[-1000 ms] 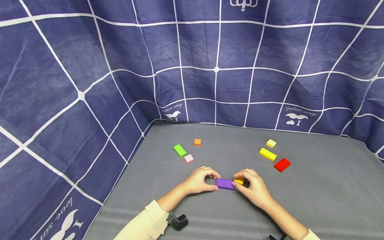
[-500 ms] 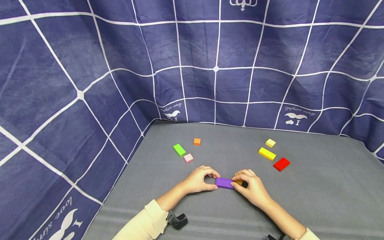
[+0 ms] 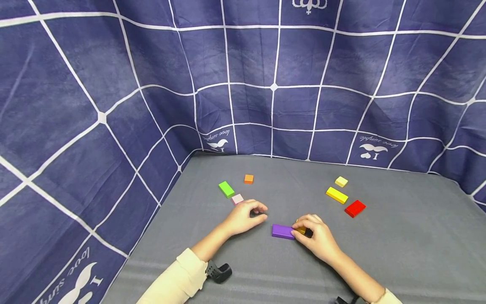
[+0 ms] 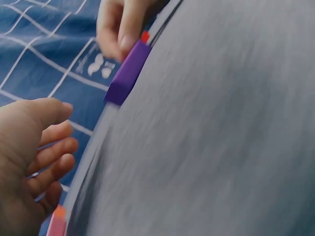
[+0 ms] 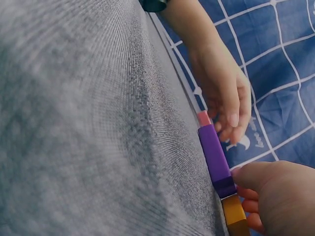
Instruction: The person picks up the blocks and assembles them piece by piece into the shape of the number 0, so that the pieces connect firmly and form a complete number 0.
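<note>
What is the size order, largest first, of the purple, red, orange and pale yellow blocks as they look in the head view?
1. Purple block, even with the right hand at one end
2. Red block
3. Orange block and pale yellow block: too alike to rank

Plain bright blocks on a grey table against a navy cloth gridded in white.
The purple block is solid violet, darker on its shaded end; the amber block is golden orange. Left are a lime green block, an orange block and a pink block, paler on top; right, a pale lemon block, a strong yellow block and a red block. White moustache, heart and lettering prints mark the cloth; the sleeve is plain cream, the wrist strap black.
</note>
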A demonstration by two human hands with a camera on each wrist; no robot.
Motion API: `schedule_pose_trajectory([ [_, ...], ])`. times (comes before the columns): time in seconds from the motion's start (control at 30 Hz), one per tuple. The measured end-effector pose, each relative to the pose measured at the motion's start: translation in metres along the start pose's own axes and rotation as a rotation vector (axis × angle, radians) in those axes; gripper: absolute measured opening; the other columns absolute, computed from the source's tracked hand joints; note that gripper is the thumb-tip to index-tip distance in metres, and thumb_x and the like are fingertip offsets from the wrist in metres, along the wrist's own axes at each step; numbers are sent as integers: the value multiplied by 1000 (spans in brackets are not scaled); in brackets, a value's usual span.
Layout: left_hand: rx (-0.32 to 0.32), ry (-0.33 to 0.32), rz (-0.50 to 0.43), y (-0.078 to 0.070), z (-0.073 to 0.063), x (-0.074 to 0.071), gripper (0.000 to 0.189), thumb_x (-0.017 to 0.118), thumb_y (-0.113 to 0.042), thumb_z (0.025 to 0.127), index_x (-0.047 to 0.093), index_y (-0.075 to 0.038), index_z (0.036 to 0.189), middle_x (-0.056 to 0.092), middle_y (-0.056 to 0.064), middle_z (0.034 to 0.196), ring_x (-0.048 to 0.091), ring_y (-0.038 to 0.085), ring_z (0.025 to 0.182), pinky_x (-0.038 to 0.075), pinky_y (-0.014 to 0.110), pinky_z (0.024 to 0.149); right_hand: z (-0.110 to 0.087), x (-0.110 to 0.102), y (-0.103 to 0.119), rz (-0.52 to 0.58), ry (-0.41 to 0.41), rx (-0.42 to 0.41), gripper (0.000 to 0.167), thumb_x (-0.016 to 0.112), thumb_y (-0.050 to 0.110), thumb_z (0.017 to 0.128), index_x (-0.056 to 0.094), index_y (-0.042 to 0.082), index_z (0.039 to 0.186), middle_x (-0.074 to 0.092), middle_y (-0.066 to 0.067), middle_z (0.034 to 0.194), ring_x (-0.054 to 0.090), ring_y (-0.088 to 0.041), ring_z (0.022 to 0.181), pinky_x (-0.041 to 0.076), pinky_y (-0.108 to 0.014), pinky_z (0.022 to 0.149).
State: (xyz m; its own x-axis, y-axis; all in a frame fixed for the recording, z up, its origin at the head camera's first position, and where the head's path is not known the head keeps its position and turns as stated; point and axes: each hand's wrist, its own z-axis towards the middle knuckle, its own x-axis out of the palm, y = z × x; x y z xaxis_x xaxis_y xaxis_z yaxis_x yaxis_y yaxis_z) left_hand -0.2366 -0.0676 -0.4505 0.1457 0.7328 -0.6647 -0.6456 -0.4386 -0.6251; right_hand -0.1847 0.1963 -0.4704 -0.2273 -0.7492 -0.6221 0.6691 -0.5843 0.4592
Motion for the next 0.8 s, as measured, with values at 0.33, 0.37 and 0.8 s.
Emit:
schedule_pose_trajectory([
  [0.33, -63, -177, 227, 26, -1, -40, 20, 74, -7, 80, 71, -2, 99, 67, 8, 92, 64, 22, 82, 50, 37, 74, -1, 0, -1, 5, 4, 2, 23, 85, 4, 68, 73, 16, 83, 64, 11, 87, 54, -9, 83, 38, -16, 73],
  [0.37, -59, -182, 234, 28, -2, -42, 21, 74, -7, 80, 71, -1, 99, 67, 9, 92, 64, 23, 83, 49, 38, 75, -1, 0, -1, 6, 4, 4, 23, 85, 4, 68, 73, 16, 83, 64, 11, 87, 54, -9, 83, 38, -16, 73],
  [0.8, -127, -130, 325, 39, -12, -41, 30, 78, -10, 78, 69, -4, 105, 67, 10, 100, 60, 33, 103, 45, 45, 91, -1, 1, -1, 1, 4, 6, 23, 85, 5, 68, 73, 17, 83, 64, 12, 87, 55, -9, 83, 38, -16, 74],
])
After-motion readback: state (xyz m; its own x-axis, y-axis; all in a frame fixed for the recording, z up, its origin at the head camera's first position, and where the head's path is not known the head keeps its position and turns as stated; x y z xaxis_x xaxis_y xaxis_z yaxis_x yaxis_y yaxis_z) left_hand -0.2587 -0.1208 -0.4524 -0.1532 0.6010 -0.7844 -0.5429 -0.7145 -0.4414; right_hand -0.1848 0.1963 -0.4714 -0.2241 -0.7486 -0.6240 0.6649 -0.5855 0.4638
